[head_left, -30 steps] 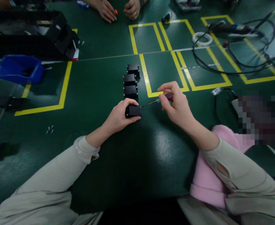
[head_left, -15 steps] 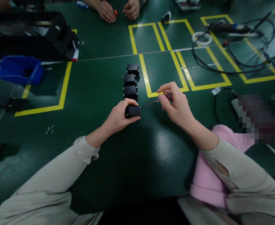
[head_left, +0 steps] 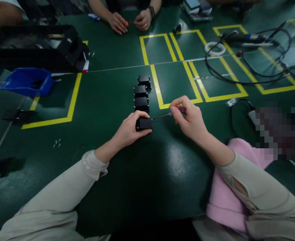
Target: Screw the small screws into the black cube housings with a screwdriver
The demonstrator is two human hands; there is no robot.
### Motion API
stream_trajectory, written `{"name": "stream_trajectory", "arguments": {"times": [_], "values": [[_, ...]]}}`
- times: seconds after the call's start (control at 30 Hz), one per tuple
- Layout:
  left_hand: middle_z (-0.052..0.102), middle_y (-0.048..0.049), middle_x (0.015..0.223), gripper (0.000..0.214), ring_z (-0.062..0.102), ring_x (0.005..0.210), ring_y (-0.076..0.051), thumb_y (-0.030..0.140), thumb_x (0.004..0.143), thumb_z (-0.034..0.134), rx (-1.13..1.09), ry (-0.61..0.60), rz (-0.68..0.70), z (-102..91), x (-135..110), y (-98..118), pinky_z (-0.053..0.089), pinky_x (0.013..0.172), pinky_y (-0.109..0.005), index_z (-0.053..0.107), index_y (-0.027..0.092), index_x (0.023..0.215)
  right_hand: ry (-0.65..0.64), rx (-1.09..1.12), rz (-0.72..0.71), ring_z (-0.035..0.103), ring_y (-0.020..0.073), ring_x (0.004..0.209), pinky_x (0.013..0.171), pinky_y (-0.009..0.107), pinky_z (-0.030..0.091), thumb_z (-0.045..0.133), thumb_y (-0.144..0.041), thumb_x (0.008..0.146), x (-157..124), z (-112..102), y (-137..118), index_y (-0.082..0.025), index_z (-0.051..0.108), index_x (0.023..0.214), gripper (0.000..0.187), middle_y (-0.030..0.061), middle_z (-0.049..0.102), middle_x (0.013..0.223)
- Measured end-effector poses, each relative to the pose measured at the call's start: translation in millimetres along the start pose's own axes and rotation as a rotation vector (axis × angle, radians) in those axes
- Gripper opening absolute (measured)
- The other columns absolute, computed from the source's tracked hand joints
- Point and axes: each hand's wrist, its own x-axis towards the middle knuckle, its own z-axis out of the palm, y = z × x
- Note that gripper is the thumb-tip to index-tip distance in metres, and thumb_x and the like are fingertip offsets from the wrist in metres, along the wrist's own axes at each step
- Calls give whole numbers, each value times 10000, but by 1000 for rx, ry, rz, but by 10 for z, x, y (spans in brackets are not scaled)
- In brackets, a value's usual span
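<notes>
My left hand point(head_left: 127, 130) is wrapped round a small black box point(head_left: 144, 124) resting on the green table point(head_left: 107, 100). My right hand point(head_left: 190, 119) pinches a thin screwdriver point(head_left: 167, 114) by its dark handle. The metal tip of the screwdriver touches the right side of the box. Three more black boxes point(head_left: 141, 92) stand in a row just beyond the held one.
A blue bin point(head_left: 28, 82) and black holders point(head_left: 69, 50) sit at the far left. Loose screws point(head_left: 57, 143) lie left of my arm. Cables point(head_left: 248, 72) and a white tape roll point(head_left: 215, 48) spread across yellow-marked squares at the right. Another person's hands point(head_left: 131, 21) rest opposite. Pink cloth point(head_left: 228, 187) lies under my right arm.
The view has tilted so everything sits slightly lower in the picture. My hands stay on the box and the screwdriver in the same position.
</notes>
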Motion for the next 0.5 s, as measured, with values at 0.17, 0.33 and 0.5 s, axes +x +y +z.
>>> {"name": "stream_trajectory", "arguments": {"times": [0.17,0.33,0.5], "values": [[655,-36,1149,397,624,1040,-236,326,833,768,-9,-2,-11,2,-1,-3,466,900,-358,567,222,1159,13,-4,-15,521,77,562,573,247,386,539,-325,1003,3,5,-11,-211,553,899,154,-51,526,692],[651,-37,1149,393,621,1047,-238,331,838,767,-20,-6,-6,-5,1,-3,464,903,-356,564,221,1155,14,-2,-13,515,71,565,577,244,377,535,-311,1004,2,15,-14,-205,562,904,149,-56,519,687],[643,-39,1148,405,621,1046,-245,352,836,770,-20,-9,-25,-8,-11,-32,462,893,-358,566,229,1163,24,15,27,516,83,572,596,257,382,530,-298,996,16,38,-17,-213,546,887,139,-58,516,671]]}}
